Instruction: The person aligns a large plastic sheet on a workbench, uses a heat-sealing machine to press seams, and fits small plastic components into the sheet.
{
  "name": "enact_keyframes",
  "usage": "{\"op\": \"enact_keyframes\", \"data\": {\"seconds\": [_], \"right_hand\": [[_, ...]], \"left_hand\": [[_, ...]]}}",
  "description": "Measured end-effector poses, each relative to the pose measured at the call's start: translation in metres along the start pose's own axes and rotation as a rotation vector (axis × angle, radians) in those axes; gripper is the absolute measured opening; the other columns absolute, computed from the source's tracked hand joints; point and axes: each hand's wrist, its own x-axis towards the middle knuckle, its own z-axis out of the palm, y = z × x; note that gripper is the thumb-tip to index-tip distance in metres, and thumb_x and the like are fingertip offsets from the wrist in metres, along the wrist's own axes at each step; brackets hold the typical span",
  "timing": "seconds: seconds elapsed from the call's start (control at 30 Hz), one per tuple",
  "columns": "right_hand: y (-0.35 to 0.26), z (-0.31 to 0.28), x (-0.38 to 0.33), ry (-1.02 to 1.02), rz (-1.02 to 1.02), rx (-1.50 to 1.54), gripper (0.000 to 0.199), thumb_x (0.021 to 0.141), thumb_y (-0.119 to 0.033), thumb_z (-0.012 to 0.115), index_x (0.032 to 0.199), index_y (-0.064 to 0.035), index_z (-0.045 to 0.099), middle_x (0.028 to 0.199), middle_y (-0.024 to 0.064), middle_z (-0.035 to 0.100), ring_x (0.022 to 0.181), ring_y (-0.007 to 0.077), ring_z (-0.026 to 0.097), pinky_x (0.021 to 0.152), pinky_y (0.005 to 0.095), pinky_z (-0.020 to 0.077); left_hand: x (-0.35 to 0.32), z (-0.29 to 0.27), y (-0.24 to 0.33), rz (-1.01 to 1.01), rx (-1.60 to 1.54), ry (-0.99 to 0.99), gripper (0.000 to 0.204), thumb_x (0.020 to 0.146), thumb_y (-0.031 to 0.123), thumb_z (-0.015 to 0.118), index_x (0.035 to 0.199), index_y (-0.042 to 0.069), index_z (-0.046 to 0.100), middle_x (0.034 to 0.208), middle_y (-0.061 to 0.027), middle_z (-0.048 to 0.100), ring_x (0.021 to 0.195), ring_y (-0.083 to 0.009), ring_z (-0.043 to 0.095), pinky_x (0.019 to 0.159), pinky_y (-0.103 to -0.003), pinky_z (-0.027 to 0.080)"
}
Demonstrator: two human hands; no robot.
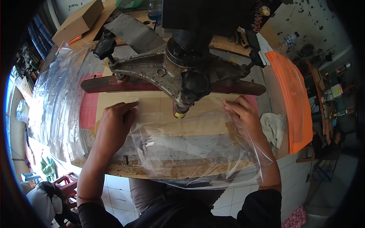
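Observation:
A clear plastic sheet (178, 152) is stretched between my two hands over the worktable, its lower end hanging past the table's front edge. My left hand (117, 121) pinches its upper left corner between thumb and forefinger. At the upper right corner, my right hand (245, 116) grips the same film, which also drapes over that wrist. Tan board (186, 127) lies beneath the film. Just beyond my hands stands a press head (148, 64), a worn metal casting with arms, black knobs and a dark red bar (243, 88) across it.
A heap of clear plastic (57, 110) covers the table's left side. To the right lie a crumpled whitish cloth (273, 129) and a stack of orange sheets (294, 106). A cardboard box (78, 24) sits at the back left. Another person (45, 201) is at lower left.

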Motion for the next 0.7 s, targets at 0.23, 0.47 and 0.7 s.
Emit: {"op": "enact_keyframes", "data": {"seconds": [0.23,0.47,0.7], "right_hand": [[-0.001,0.004,0.004,0.039,0.019,0.015,0.04,0.085,0.008,0.073,0.123,-0.0055,0.074,0.096,0.0108,0.064,0.086,0.0242,0.071,0.072,0.037,0.0571],[-0.002,0.009,0.003,0.042,0.034,0.015,0.04,0.084,0.01,0.07,0.122,-0.0045,0.074,0.099,0.0114,0.065,0.087,0.0253,0.07,0.075,0.0369,0.0567],[-0.013,0.0,0.005,0.018,0.082,0.021,0.043,0.085,0.014,0.065,0.122,-0.0047,0.074,0.097,0.0056,0.064,0.081,0.012,0.064,0.065,0.0255,0.0473]], "left_hand": [[0.006,0.001,-0.005,-0.059,0.005,-0.051,0.025,0.095,0.006,0.065,0.118,-0.002,0.074,0.096,-0.022,0.074,0.087,-0.0324,0.074,0.083,-0.039,0.055],[0.002,-0.001,0.001,-0.105,0.053,-0.035,0.025,0.094,0.007,0.066,0.117,0.0,0.074,0.099,-0.0226,0.074,0.091,-0.0364,0.073,0.084,-0.041,0.055],[0.004,0.003,-0.005,-0.055,0.029,-0.025,0.028,0.092,0.005,0.068,0.119,0.002,0.074,0.091,-0.0196,0.07,0.084,-0.0386,0.07,0.079,-0.044,0.054]]}}
